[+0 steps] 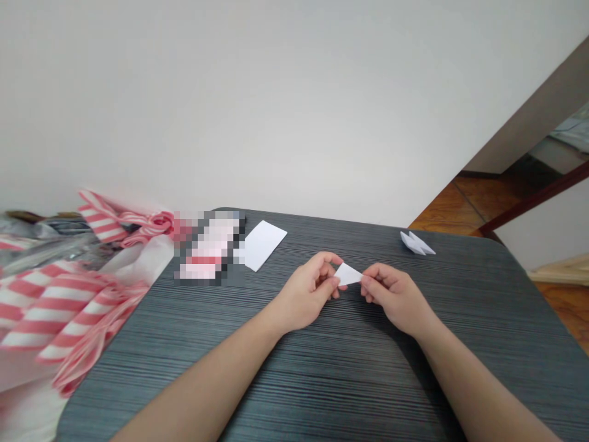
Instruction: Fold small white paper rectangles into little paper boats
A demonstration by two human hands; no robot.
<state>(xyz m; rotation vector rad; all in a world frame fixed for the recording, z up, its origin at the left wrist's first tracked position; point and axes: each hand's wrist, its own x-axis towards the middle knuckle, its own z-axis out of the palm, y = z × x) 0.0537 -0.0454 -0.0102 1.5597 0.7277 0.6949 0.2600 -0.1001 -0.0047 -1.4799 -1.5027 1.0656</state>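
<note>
A small white folded paper triangle [348, 274] is held just above the dark striped table [322, 380] between both hands. My left hand [307, 293] pinches its left corner with thumb and fingers curled. My right hand [394, 296] pinches its right tip, fingers closed. Both forearms reach in from the bottom edge.
A flat white paper sheet [264, 244] lies at the back left of the table. Folded white paper pieces [416, 243] rest near the far right edge. Red-and-white striped plastic bags [69, 294] crowd the left side. A white wall stands behind; orange floor [460, 209] shows at the right.
</note>
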